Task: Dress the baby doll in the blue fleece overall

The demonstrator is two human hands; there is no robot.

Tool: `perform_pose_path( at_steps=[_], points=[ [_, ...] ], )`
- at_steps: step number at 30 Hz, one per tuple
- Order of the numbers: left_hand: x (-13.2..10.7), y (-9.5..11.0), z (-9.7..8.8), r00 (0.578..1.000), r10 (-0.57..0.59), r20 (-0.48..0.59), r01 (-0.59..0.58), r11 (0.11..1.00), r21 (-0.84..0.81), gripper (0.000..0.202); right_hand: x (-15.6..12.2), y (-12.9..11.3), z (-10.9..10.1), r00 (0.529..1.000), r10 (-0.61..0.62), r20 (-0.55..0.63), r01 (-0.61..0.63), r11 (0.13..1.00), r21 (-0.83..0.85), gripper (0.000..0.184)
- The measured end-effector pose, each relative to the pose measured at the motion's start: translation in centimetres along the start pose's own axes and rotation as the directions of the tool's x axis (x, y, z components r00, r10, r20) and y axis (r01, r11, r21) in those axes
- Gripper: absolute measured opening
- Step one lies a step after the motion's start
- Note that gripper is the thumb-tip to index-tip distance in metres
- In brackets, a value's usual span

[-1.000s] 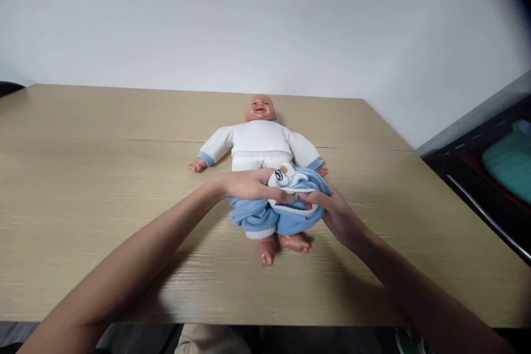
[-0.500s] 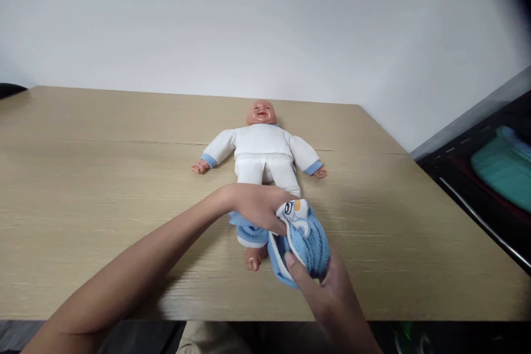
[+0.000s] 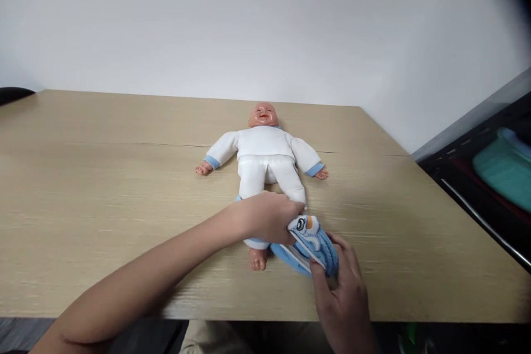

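A baby doll [image 3: 265, 141] in a white suit with blue cuffs lies on its back, feet toward me. Blue terry cloth with white trim is around its lower legs; one bare foot [image 3: 258, 259] sticks out. My left hand [image 3: 276, 215] reaches across the legs, closed on the upper edge of the bunched blue terry trousers [image 3: 327, 254], by a white patch with an embroidered eye and orange beak. My right hand [image 3: 342, 285] grips the same bunch from the right, thumb in front and fingers behind. The doll's other foot is hidden by the cloth and my hands.
The wooden table [image 3: 103, 193] has a thin seam across it and a front edge close to me. A white wall [image 3: 199, 27] stands behind it. At the right, a dark rack or bin holds green cloth [image 3: 504, 163].
Both hands have shifted right with the bunched cloth, which now looks flatter. My left hand has closed more tightly at the patch, and my right hand has moved to the cloth's outer side.
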State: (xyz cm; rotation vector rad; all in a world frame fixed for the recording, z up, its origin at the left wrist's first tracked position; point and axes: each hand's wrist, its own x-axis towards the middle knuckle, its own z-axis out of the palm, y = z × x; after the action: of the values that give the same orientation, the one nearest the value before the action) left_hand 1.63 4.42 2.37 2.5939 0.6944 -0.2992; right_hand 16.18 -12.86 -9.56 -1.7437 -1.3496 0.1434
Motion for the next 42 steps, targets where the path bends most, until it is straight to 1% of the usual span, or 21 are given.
perform_pose_path(
  at_steps=[3, 5, 7, 9, 11, 14, 17, 21, 24, 27, 29, 31, 34, 36, 38, 40, 42],
  points=[
    [-0.2, 0.3, 0.5, 0.999, -0.007, -0.048, 0.009, 0.999, 0.044, 0.035, -0.1, 0.0, 0.2, 0.987, 0.151, 0.059, -0.155, 0.986, 0.069, 0.036],
    [-0.2, 0.3, 1.0, 0.996, -0.012, -0.091, 0.017, 0.999, 0.05, 0.036, 0.1, 0.1, 0.1, 0.963, 0.243, 0.114, -0.257, 0.958, 0.126, 0.04],
    [-0.3, 0.2, 1.6, 0.989, -0.03, -0.146, 0.037, 0.998, 0.046, 0.038, 0.5, 0.1, 0.0, 0.929, 0.318, 0.191, -0.351, 0.918, 0.181, 0.043],
    [-0.4, 0.0, 2.2, 0.977, -0.055, -0.207, 0.066, 0.997, 0.047, 0.038, 1.0, 0.1, -0.1, 0.895, 0.364, 0.259, -0.422, 0.88, 0.219, 0.046],
    [-0.5, -0.3, 2.6, 0.967, -0.072, -0.246, 0.084, 0.996, 0.042, 0.039, 1.4, 0.1, 0.0, 0.869, 0.392, 0.302, -0.467, 0.85, 0.243, 0.048],
    [-0.9, -0.8, 2.4, 0.976, -0.061, -0.207, 0.053, 0.998, -0.042, 0.036, 1.7, 0.0, 0.3, 0.852, 0.415, 0.319, -0.501, 0.823, 0.268, 0.045],
    [-1.5, -1.4, 2.0, 0.983, -0.036, -0.178, 0.002, 0.982, -0.187, 0.039, 1.6, -0.1, 0.5, 0.853, 0.409, 0.323, -0.502, 0.811, 0.3, 0.041],
    [-2.1, -2.2, 2.1, 0.972, -0.027, -0.234, -0.071, 0.913, -0.401, 0.046, 1.4, -0.3, 0.8, 0.868, 0.356, 0.346, -0.478, 0.788, 0.387, 0.035],
    [-2.4, -2.8, 2.7, 0.963, -0.018, -0.269, -0.12, 0.864, -0.49, 0.049, 1.3, -0.6, 1.3, 0.882, 0.341, 0.325, -0.457, 0.788, 0.413, 0.031],
    [-2.6, -3.1, 3.3, 0.956, -0.022, -0.293, -0.152, 0.817, -0.557, 0.054, 1.5, -1.0, 1.7, 0.896, 0.34, 0.285, -0.44, 0.764, 0.472, 0.038],
    [-2.7, -3.3, 3.6, 0.949, -0.033, -0.315, -0.174, 0.776, -0.606, 0.056, 1.8, -1.2, 1.9, 0.916, 0.306, 0.257, -0.399, 0.744, 0.535, 0.045],
    [-2.9, -3.4, 3.8, 0.938, -0.039, -0.344, -0.203, 0.743, -0.638, 0.057, 2.2, -1.3, 1.8, 0.928, 0.265, 0.262, -0.37, 0.734, 0.569, 0.053],
    [-3.2, -3.6, 4.1, 0.927, -0.019, -0.375, -0.254, 0.705, -0.662, 0.059, 3.0, -0.8, 1.2, 0.925, 0.214, 0.314, -0.363, 0.744, 0.561, 0.057],
    [-3.4, -3.8, 4.1, 0.929, -0.01, -0.371, -0.26, 0.694, -0.671, 0.056, 3.7, -0.3, 0.8, 0.925, 0.167, 0.341, -0.339, 0.771, 0.54, 0.052],
    [-3.6, -3.9, 4.1, 0.936, -0.004, -0.353, -0.249, 0.701, -0.669, 0.052, 4.5, 0.1, 0.4, 0.923, 0.115, 0.368, -0.3, 0.813, 0.499, 0.044],
    [-3.8, -4.1, 4.1, 0.939, 0.0, -0.344, -0.235, 0.729, -0.643, 0.05, 5.3, 0.3, 0.0, 0.913, 0.087, 0.4, -0.273, 0.857, 0.438, 0.036],
    [-3.9, -4.2, 4.1, 0.933, 0.008, -0.36, -0.239, 0.762, -0.602, 0.048, 6.2, 0.3, -0.4, 0.895, 0.072, 0.44, -0.257, 0.89, 0.377, 0.032]
  ],
)
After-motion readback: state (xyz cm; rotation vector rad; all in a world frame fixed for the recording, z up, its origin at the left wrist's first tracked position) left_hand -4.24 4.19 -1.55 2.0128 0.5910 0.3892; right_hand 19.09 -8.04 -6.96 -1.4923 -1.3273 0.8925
